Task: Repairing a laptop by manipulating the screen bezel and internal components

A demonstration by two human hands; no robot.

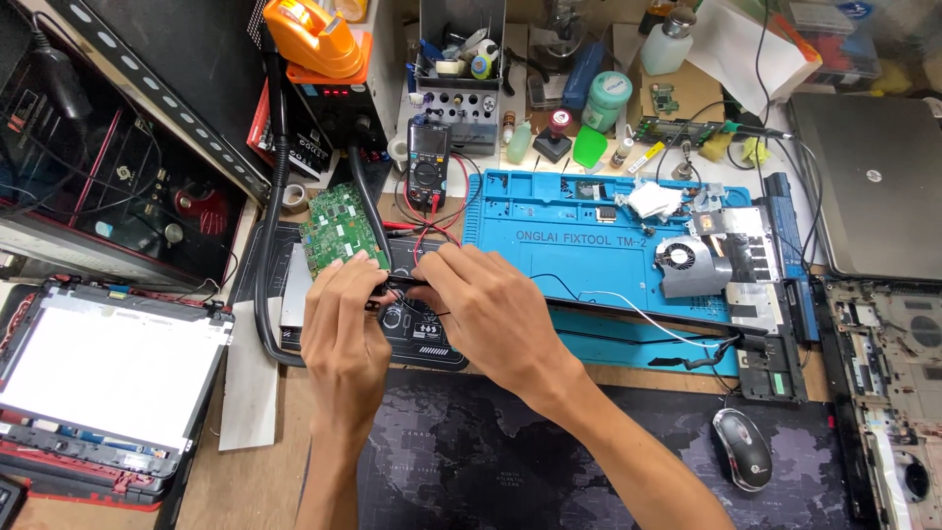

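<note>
Pinching a thin black probe (pixel 397 285) in both grips, left hand (pixel 343 329) and right hand (pixel 486 309); light, stiff, hold mid-body.

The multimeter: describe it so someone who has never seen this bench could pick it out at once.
Start at the long blue work mat across the middle of the bench and go to its upper left corner. Just left of that corner stands the multimeter, in front of a grey tool rack and right of the green circuit board. It alone is a dark handheld box with a screen, round dial, and red and black leads.
</note>
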